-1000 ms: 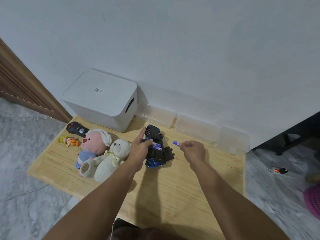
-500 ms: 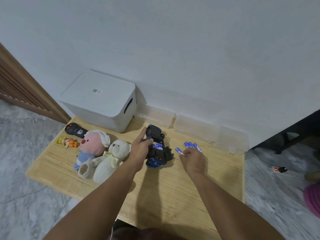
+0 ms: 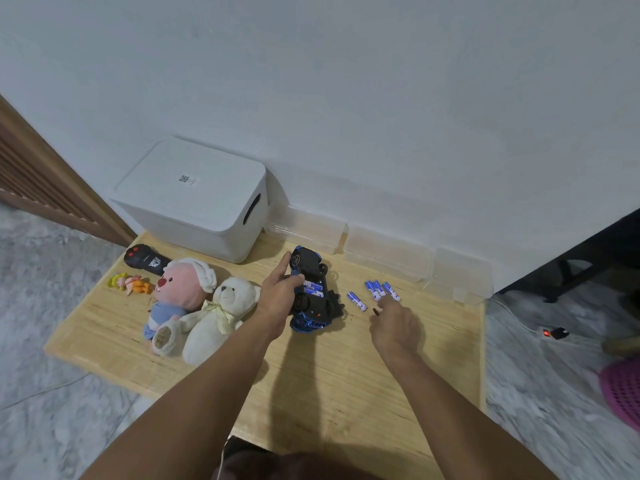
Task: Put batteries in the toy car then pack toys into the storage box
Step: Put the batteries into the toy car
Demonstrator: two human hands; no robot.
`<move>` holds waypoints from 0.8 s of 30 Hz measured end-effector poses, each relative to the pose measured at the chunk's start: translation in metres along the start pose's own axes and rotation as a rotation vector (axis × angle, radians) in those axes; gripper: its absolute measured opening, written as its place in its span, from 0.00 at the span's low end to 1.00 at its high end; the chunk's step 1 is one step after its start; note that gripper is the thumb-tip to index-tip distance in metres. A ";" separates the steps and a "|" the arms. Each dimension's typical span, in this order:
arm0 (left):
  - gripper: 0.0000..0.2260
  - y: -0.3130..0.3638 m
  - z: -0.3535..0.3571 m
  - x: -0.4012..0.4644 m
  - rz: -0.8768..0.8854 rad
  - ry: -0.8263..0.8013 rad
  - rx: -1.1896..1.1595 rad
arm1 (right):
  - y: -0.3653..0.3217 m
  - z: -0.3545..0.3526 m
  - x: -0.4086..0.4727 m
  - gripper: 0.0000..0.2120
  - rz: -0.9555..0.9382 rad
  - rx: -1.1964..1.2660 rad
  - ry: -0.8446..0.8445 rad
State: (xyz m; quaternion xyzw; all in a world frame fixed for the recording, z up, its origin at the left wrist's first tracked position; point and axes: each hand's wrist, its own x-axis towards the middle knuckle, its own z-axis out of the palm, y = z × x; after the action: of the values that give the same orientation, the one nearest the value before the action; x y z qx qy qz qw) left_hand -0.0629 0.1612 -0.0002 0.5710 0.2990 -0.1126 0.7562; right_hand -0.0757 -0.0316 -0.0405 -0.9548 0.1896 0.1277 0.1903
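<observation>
My left hand (image 3: 277, 294) grips the blue toy car (image 3: 313, 308), which lies turned over on the wooden table (image 3: 329, 393) with blue batteries showing in its open compartment. One loose blue battery (image 3: 356, 301) lies just right of the car. A small cluster of blue batteries (image 3: 375, 288) lies farther right. My right hand (image 3: 394, 323) hovers low over the table, its fingertips at the near end of that cluster, with nothing seen in its grip. The white storage box (image 3: 194, 199) stands at the back left with its lid on.
Left of the car lie a white teddy bear (image 3: 221, 313), a pink plush (image 3: 183, 289), a small doll (image 3: 130, 284) and a black remote control (image 3: 143, 263). Clear plastic bins (image 3: 388, 258) line the wall. A pink basket (image 3: 623, 389) and a power strip (image 3: 554, 332) are on the floor at right.
My right hand carried a battery away from the car, laid it on the table and moved right to the battery cluster. The left hand kept holding the car.
</observation>
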 end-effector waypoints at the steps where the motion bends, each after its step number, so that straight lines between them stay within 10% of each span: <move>1: 0.27 0.000 0.000 0.000 0.001 0.001 0.003 | 0.000 -0.001 -0.001 0.13 0.012 -0.029 -0.006; 14: 0.27 -0.001 0.001 -0.002 -0.002 -0.038 -0.009 | -0.005 -0.004 -0.002 0.15 0.024 0.023 -0.006; 24: 0.27 -0.002 0.006 -0.002 0.036 -0.053 -0.008 | -0.061 -0.023 0.001 0.09 0.032 0.806 -0.268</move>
State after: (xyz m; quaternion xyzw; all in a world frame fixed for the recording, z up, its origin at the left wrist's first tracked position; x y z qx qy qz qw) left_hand -0.0631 0.1549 0.0003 0.5699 0.2693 -0.1128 0.7681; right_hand -0.0461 0.0104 -0.0009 -0.7758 0.2126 0.1692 0.5694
